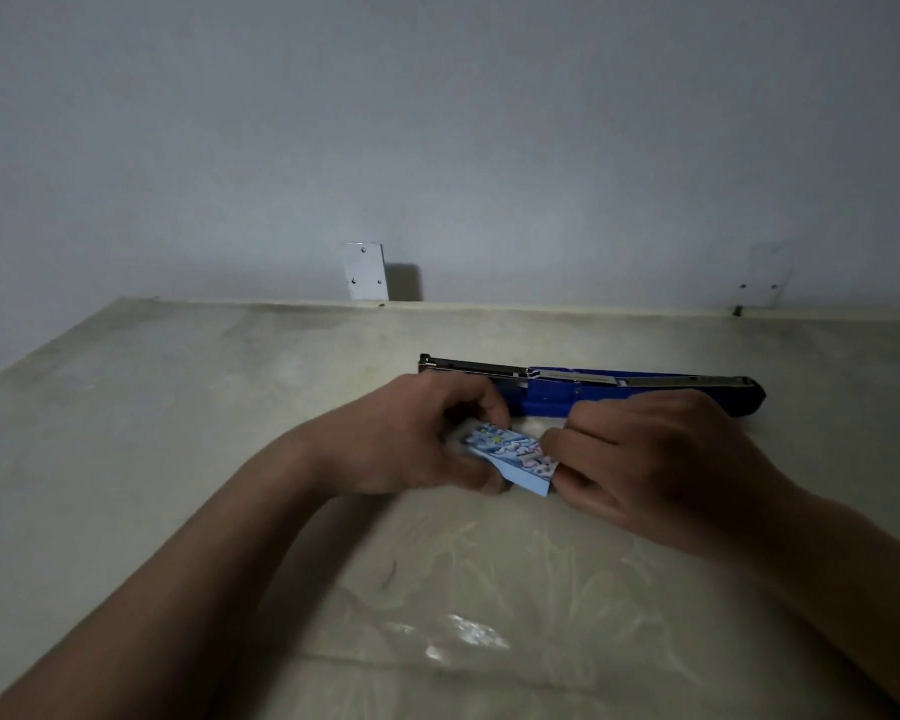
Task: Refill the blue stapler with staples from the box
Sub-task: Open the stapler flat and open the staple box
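Observation:
The blue stapler [588,388] lies swung fully open and flat on the table, its metal staple channel pointing left and its blue-black top arm pointing right. Just in front of it, both hands hold a small light-blue staple box [510,456] a little above the tabletop. My left hand [411,444] grips the box's left end with thumb below and fingers on top. My right hand [640,459] pinches the box's right end. Whether the box is open cannot be told; no staples show.
The beige table [178,407] has a glossy patterned patch near its front. Its back edge meets a pale wall with two small metal brackets, one [366,272] at the middle and one [762,278] at the right.

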A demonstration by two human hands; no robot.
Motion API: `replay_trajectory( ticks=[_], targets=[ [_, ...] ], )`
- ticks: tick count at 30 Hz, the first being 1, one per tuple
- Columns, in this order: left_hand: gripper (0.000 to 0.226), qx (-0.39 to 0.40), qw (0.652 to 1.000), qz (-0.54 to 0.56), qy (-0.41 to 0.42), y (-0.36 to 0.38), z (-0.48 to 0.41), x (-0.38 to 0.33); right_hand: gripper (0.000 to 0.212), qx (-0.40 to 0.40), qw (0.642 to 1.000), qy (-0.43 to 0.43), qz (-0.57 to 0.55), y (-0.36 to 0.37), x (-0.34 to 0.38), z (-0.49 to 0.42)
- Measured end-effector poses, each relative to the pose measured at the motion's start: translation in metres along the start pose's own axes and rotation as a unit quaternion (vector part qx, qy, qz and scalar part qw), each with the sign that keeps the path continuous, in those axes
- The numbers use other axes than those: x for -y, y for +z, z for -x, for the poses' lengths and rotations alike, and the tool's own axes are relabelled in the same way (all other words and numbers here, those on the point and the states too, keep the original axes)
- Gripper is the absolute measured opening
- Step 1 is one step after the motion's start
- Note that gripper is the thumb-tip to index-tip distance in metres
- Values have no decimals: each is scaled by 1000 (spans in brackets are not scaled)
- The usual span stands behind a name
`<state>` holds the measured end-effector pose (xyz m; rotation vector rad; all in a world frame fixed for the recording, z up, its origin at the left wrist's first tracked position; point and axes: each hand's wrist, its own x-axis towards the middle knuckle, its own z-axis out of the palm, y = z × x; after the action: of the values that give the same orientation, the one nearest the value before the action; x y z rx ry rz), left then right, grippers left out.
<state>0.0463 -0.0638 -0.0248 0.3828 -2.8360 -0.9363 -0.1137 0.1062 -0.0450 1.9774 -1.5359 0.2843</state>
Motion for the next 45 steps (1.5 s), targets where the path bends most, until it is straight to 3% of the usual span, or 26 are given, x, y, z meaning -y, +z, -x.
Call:
replay_trajectory(
  ticks=[7, 14, 21, 29, 45],
  targets=[
    [33, -4, 998, -61, 12, -6, 1, 4, 16, 57, 996, 53, -47, 2, 0, -1],
    [30, -38, 995, -82, 48, 0, -1, 0, 30, 86, 977, 152, -119, -2, 3, -5],
    [26, -82, 988, -76, 109, 12, -4, -10, 47, 89, 969, 150, -175, -5, 0, -8],
    [40, -61, 994, -55, 72, 10, -6, -5, 44, 116, 951, 181, -224, 1, -6, -5],
    [37, -18, 996, -80, 17, -4, 1, 4, 34, 116, 943, 205, -236, -1, -5, -4]
  ],
)
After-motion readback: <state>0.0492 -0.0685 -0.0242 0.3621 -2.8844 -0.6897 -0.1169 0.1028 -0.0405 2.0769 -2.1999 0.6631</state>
